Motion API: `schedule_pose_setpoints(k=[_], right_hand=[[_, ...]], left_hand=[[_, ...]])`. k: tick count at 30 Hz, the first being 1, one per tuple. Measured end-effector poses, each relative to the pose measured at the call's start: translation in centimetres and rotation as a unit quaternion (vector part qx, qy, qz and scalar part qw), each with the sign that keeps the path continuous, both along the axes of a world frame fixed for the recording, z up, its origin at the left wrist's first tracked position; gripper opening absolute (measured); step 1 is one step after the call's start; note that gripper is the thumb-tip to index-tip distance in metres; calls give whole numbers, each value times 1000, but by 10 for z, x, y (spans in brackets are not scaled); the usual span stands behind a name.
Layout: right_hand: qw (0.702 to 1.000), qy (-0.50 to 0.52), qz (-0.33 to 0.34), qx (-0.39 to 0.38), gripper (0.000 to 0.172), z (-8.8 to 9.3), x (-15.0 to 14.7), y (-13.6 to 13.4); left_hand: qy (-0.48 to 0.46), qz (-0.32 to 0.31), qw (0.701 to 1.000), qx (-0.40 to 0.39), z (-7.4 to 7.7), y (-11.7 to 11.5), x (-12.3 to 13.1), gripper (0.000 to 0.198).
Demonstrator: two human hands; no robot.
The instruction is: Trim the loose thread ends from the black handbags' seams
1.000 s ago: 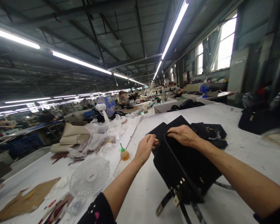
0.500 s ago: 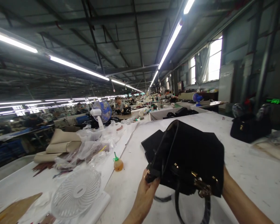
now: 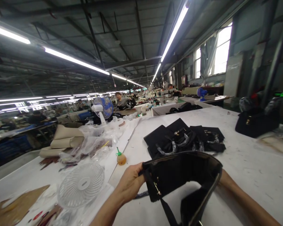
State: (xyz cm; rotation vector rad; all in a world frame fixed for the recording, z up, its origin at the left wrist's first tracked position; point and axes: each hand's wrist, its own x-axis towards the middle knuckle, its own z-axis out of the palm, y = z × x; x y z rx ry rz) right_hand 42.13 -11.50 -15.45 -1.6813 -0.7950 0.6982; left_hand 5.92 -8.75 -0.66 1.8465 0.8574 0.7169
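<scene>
Over the big white surface [image 3: 252,166], at five o'clock, is an open black handbag [image 3: 185,166]. From it, heaped handbags [image 3: 166,138] lie at twelve, a white fan [image 3: 83,183] at nine. The left grip [image 3: 132,179] pinches the bag's rim; the right grip [image 3: 223,180], mostly hidden, I can't tell. A green-topped bottle [image 3: 121,159] stands at ten.

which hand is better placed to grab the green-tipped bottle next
Probably the left hand: it grips the black bag close to the bottle, while the right hand, partly hidden at the bag's other side, is farther away.
</scene>
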Motion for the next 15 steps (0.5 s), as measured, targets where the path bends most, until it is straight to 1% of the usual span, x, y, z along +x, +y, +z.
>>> schedule_pose_setpoints(k=[2, 3, 4, 6, 8, 10, 13, 15], right_hand=[[1000, 10, 9, -19, 31, 0, 10, -2], [1000, 10, 7, -18, 35, 5, 13, -2], [1000, 3, -3, -8, 38, 13, 13, -1], [999, -29, -23, 34, 40, 36, 10, 2], [991, -87, -32, 97, 38, 67, -1, 3], [974, -161, -16, 158, 34, 97, -17, 2], [941, -259, 75, 205, 28, 135, -48, -4], [907, -325, 141, 226, 22, 150, -69, -7]], left_hand=[[28, 32, 999, -5, -17, 12, -2, 25], [33, 57, 998, -2, -26, 17, -2, 25], [32, 79, 996, 4, -33, 21, -2, 26], [13, 101, 995, 15, -43, 26, -1, 27], [-26, 91, 995, 11, -44, 27, 0, 32], [-66, 72, 995, -22, -41, 25, 0, 39], [-113, 75, 987, -83, -34, 21, 2, 48], [-139, 75, 981, -108, -31, 18, 2, 51]])
